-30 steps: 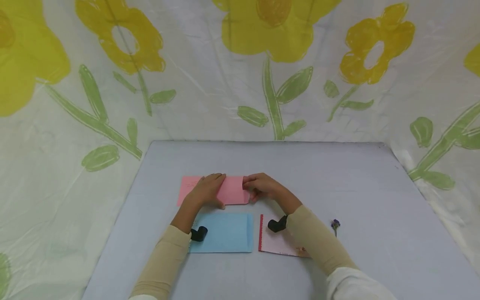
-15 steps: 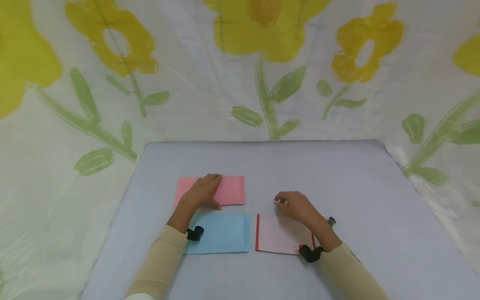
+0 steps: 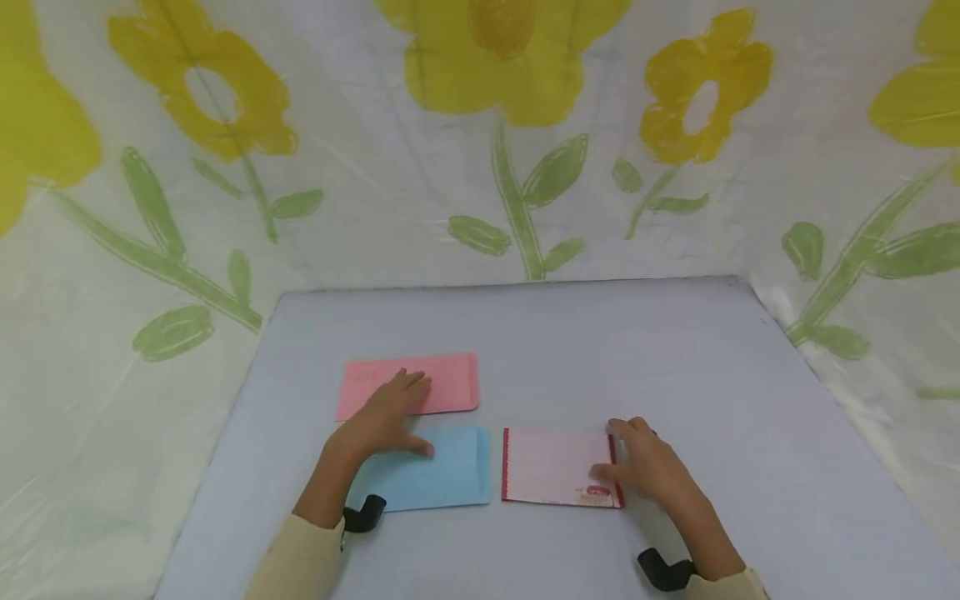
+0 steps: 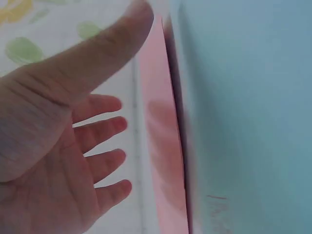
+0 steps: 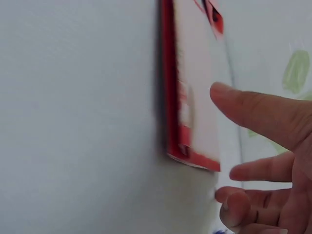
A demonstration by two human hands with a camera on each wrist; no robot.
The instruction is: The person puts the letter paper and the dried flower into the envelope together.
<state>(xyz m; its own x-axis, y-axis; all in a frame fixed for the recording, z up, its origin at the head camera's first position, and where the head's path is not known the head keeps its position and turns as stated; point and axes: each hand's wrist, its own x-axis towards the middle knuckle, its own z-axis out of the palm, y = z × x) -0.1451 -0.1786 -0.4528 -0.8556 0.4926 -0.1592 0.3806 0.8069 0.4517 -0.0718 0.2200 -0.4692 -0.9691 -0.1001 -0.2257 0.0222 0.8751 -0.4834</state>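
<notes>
My left hand (image 3: 381,418) hovers with fingers spread over the gap between a pink envelope (image 3: 453,382) and a light blue envelope (image 3: 448,485) below it. In the left wrist view, a space shows between its fingers and the pink envelope (image 4: 158,117). At the right end of a pale pink, red-edged envelope (image 3: 551,462) is my right hand (image 3: 651,465), thumb apart from the fingers. Nothing is gripped in it; the right wrist view shows the thumb (image 5: 243,105) just off the envelope (image 5: 197,92). A small purple flower (image 5: 222,231) is mostly hidden behind the right hand.
All three envelopes lie flat on a pale grey table (image 3: 525,333). Behind it hangs a white curtain (image 3: 360,167) printed with yellow flowers. Each wrist carries a black camera mount, such as the one on the right wrist (image 3: 663,571).
My right hand has left the pink envelope's right end and come down to the pale pink envelope's right edge. My left hand has lifted off the pink envelope and drawn back toward the blue one.
</notes>
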